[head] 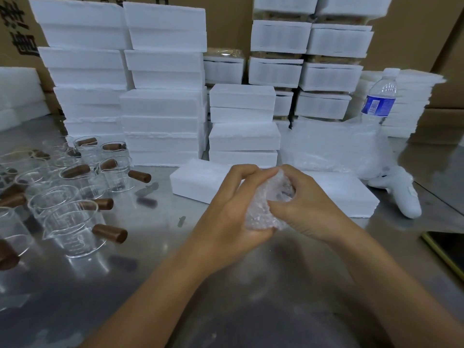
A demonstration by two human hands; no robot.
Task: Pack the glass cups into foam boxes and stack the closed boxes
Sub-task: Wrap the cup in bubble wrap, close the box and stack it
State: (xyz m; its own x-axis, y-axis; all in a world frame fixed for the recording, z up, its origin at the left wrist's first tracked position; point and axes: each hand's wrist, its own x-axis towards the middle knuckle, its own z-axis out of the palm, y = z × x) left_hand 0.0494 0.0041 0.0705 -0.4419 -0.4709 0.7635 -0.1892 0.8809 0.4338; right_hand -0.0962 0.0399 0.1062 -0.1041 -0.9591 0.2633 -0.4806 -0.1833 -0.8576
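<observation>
Both hands hold a cup wrapped in bubble wrap (pixel 263 209) above the steel table. My left hand (pixel 233 209) cups the bundle from below and the left. My right hand (pixel 301 204) pinches the wrap at its top and right side. Just behind the hands lies a flat white foam box (pixel 198 182), partly hidden by them. Several glass cups with brown wooden handles (pixel 75 222) stand on the left of the table. Stacks of closed foam boxes (pixel 163 96) rise along the back.
A pile of bubble wrap (pixel 331 149) lies behind the foam box. A water bottle (pixel 380 96) stands at the back right, a white handheld device (pixel 401 194) lies beside the box, and a phone (pixel 447 249) sits at the right edge. Cardboard cartons (pixel 15 31) line the back.
</observation>
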